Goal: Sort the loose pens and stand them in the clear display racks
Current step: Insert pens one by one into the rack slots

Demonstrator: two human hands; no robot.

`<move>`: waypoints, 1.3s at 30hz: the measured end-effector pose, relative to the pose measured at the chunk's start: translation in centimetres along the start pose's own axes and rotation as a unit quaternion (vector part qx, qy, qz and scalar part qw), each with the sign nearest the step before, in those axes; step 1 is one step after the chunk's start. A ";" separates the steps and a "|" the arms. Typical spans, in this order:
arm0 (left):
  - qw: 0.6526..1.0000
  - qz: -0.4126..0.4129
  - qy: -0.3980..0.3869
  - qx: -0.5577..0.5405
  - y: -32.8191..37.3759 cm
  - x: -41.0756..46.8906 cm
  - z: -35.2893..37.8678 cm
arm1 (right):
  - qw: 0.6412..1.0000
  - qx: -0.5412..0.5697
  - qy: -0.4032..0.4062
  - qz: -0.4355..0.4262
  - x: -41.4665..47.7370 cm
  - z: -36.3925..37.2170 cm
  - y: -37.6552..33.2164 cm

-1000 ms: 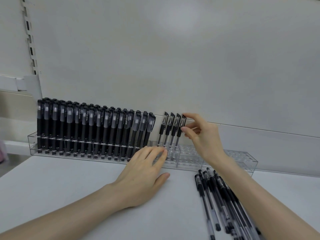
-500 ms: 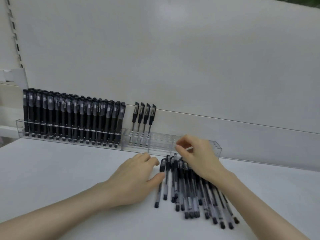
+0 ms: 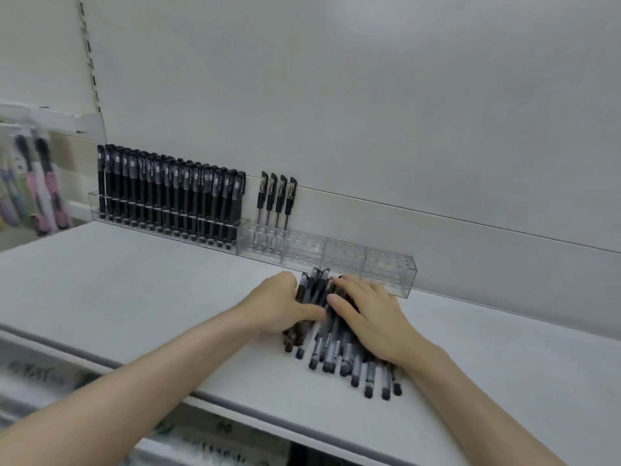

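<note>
A pile of loose black pens lies on the white shelf, just in front of the clear display rack. My left hand cups the pile's left side, fingers curled at its edge and thumb laid across the pens. From the right, my right hand rests flat on top of the pile with fingers spread. Four slim pens stand at the left end of this rack; its other holes are bare. A second rack to the left is packed with black pens.
Packaged pens hang at the far left beyond the shelf end. The shelf's front edge runs below my forearms, with blurred goods on a lower shelf. A grey back panel rises behind the racks.
My right hand let go of the fourth standing pen and came down onto the pile. My left hand slid from the rack's front to the pile's left side, and the pens are bunched closer.
</note>
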State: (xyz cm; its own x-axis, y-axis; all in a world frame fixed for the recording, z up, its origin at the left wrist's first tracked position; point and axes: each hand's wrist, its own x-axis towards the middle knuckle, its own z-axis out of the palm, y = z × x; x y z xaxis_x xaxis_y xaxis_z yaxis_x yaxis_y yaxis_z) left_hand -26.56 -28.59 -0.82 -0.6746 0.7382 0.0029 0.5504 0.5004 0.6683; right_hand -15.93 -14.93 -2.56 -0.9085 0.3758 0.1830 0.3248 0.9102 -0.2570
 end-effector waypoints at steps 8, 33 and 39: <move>0.997 -0.009 -0.045 -0.067 -0.3 0.5 -0.9 | 1.000 0.029 0.000 0.000 -0.1 -0.2 0.1; 0.928 0.183 -0.049 -0.320 -4.1 4.4 -6.7 | 0.803 0.527 0.277 0.004 7.5 -4.5 -7.2; 0.935 0.214 0.032 -0.279 -6.0 8.3 -7.8 | 0.829 0.363 0.425 0.001 11.0 -4.6 -7.2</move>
State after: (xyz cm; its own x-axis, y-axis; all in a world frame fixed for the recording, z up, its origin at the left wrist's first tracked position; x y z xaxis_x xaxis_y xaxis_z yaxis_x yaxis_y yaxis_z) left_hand -39.26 -28.97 0.97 -0.4885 0.7796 0.3920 0.4459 -0.1631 0.8801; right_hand -27.05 -16.49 5.70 -0.2938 0.6452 0.7053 -0.1984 0.6806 -0.7052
